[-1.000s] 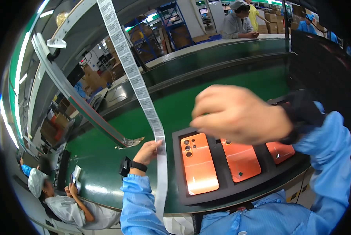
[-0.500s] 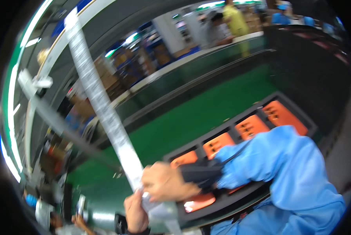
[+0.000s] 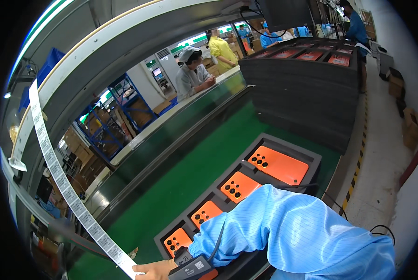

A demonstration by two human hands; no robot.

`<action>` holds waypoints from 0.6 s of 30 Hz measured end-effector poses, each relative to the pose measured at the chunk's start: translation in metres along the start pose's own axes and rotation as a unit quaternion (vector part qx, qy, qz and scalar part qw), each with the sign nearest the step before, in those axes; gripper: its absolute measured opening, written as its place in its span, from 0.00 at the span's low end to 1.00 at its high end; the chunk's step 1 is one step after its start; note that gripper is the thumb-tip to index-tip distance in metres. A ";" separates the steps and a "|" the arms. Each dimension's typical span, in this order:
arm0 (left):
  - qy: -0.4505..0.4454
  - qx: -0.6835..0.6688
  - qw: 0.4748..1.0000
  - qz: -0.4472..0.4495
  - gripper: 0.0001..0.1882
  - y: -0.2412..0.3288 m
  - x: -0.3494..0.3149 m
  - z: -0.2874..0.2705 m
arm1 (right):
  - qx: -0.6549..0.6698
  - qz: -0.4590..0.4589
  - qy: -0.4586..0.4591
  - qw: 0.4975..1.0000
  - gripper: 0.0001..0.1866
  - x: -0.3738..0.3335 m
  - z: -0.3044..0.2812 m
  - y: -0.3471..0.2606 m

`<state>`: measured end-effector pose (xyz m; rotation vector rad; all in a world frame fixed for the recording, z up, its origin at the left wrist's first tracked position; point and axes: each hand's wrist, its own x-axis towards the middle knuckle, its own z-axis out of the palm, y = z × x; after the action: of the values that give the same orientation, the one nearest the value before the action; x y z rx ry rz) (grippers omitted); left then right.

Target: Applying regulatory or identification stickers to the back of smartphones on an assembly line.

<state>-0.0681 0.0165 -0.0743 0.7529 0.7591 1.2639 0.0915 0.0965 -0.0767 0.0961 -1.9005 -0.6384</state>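
A long white strip of printed labels [image 3: 71, 193] runs from the overhead frame at upper left down to the lower edge. My right hand [image 3: 156, 269] is closed on its lower end, the fingertips partly cut off by the picture's edge. On that wrist sits a black device [image 3: 193, 269] with a cable, below my blue sleeve [image 3: 283, 228]. Beside the arm lies a dark foam tray [image 3: 260, 179] with several orange phones [image 3: 283, 164], camera lenses upward; the sleeve hides part of it. My left hand is out of view.
Under the tray is a green conveyor belt [image 3: 171, 182] with a raised side rail. A tall stack of dark foam trays [image 3: 302, 88] stands at the far right. Beyond the belt, a person in a white cap [image 3: 190, 74] and one in yellow [image 3: 221, 51] are at work.
The view has swung, so the tray and stack show more fully. My right hand has shifted to the lower left of the picture with the strip. My left hand has left the view.
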 end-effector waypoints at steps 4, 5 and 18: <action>0.001 -0.021 1.000 0.004 0.11 -0.002 -0.003 -0.009 | -0.006 -0.052 0.063 0.997 0.07 -0.001 0.010 -0.004; 0.005 -0.022 1.000 0.002 0.11 -0.004 -0.002 -0.008 | -0.011 -0.062 0.083 0.995 0.07 -0.002 0.013 -0.004; -0.034 -0.022 0.999 0.020 0.16 -0.001 0.005 -0.018 | 0.022 -0.058 0.057 0.996 0.17 -0.004 0.019 -0.003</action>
<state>-0.0818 0.0223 -0.0858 0.7737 0.6624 1.2808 0.0759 0.1031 -0.0867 0.2686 -1.8081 -0.6547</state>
